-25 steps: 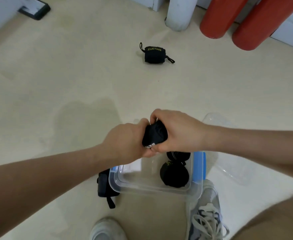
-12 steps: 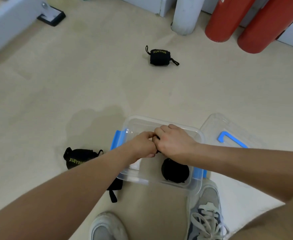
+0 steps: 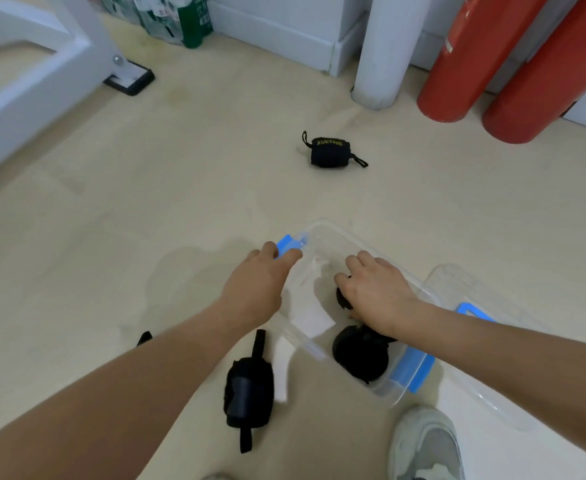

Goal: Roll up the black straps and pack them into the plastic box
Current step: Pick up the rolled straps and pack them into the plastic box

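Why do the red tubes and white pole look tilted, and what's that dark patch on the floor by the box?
Head view: the wide-angle, downward-looking lens likely makes the red tubes and white pole lean outward; the dark patch is a soft shadow on the floor, left of the plastic box.

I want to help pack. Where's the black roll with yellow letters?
In the head view's upper middle, the lettered roll lies on the floor beyond the plastic box, near the white pipe and red cylinders.
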A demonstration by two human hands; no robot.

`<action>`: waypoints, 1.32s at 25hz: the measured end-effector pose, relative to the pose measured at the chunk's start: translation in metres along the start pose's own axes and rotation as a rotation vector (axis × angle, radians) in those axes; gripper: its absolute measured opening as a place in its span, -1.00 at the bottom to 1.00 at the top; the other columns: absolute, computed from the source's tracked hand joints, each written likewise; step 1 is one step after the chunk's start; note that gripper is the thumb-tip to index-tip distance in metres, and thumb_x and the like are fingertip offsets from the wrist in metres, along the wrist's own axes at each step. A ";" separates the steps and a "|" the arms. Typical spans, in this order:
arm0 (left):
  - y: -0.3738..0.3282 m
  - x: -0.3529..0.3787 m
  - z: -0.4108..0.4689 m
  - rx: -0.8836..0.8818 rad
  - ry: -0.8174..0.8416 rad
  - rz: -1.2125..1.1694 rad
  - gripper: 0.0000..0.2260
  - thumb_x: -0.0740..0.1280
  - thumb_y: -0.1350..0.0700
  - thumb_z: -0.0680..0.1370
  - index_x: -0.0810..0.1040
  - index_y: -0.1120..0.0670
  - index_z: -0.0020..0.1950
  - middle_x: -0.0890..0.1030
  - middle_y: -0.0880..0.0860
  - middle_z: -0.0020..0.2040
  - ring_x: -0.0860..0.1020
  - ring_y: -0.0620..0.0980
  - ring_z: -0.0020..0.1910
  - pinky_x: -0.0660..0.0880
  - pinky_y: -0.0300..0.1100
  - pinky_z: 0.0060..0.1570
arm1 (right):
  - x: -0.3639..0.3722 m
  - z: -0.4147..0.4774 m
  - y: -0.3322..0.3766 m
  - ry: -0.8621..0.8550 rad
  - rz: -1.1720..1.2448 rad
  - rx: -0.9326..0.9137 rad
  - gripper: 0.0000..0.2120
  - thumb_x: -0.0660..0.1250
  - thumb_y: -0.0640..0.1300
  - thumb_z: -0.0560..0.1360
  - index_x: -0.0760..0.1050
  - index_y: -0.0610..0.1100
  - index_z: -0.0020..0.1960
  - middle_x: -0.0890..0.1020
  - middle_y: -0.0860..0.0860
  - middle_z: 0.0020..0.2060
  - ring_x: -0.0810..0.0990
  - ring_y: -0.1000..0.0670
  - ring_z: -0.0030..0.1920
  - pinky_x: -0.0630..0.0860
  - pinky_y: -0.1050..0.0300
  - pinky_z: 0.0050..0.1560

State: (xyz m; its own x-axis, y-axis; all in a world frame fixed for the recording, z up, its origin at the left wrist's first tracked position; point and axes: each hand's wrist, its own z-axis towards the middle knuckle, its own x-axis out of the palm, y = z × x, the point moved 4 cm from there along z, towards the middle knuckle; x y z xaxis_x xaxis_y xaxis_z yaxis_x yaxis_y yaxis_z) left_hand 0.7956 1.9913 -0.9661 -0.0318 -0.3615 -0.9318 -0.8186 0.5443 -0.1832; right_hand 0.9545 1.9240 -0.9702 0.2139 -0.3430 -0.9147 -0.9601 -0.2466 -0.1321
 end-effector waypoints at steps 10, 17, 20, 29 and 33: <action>0.016 -0.043 0.017 -0.051 -0.224 -0.478 -0.75 0.26 0.21 0.51 0.52 0.03 0.17 0.51 0.00 0.08 0.51 0.04 0.01 0.42 -0.13 -0.01 | -0.018 0.023 -0.025 0.027 0.111 0.134 -0.43 0.25 0.28 0.49 0.38 -0.05 0.35 0.43 -0.10 0.21 0.36 -0.14 0.26 0.37 -0.01 0.13; 0.020 0.064 -0.099 -0.326 0.369 -0.183 -0.41 0.34 -0.21 0.50 0.27 0.08 0.38 0.45 0.12 0.17 0.48 0.17 0.14 0.49 0.00 0.02 | -0.060 0.014 0.020 -0.133 0.362 0.082 -0.58 0.29 0.01 0.51 0.49 -0.14 0.31 0.50 -0.16 0.15 0.42 -0.23 0.14 0.46 -0.10 0.07; 0.007 0.097 -0.119 -0.499 0.498 -0.439 -0.24 0.43 -0.15 0.42 0.14 0.03 0.49 0.49 0.11 0.14 0.57 0.18 0.04 0.55 -0.01 -0.02 | -0.060 -0.013 0.048 -0.165 0.551 0.065 -0.62 0.35 -0.13 0.45 0.54 -0.16 0.26 0.54 -0.16 0.08 0.48 -0.22 0.04 0.51 -0.09 0.01; -0.017 -0.050 -0.177 -0.731 0.390 -1.639 -0.75 0.40 -0.10 0.53 0.62 0.01 0.12 0.72 -0.01 0.03 0.68 -0.10 0.01 0.60 -0.09 0.09 | -0.118 -0.127 0.113 0.665 2.084 0.650 -0.27 0.47 0.19 0.35 0.28 0.18 0.45 0.57 0.02 0.28 0.61 -0.11 0.21 0.55 -0.17 0.18; -0.032 -0.087 -0.175 -0.713 0.413 -1.425 -0.60 0.21 -0.26 0.59 0.59 -0.01 0.21 0.69 -0.04 0.09 0.62 -0.10 0.09 0.52 -0.04 0.18 | -0.139 -0.143 0.118 0.226 2.128 0.906 -0.67 0.44 0.03 0.49 0.45 0.03 0.20 0.68 -0.05 0.03 0.72 -0.08 -0.08 0.64 0.06 -0.10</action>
State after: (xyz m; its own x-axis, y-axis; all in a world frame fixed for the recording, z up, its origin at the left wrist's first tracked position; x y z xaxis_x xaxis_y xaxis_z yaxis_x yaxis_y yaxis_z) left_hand 0.7238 1.8728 -0.8244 0.8860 -0.4634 0.0135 -0.3993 -0.7776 -0.4857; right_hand 0.8371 1.8132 -0.8043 -0.8900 0.4466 0.0919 0.4334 0.7659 0.4749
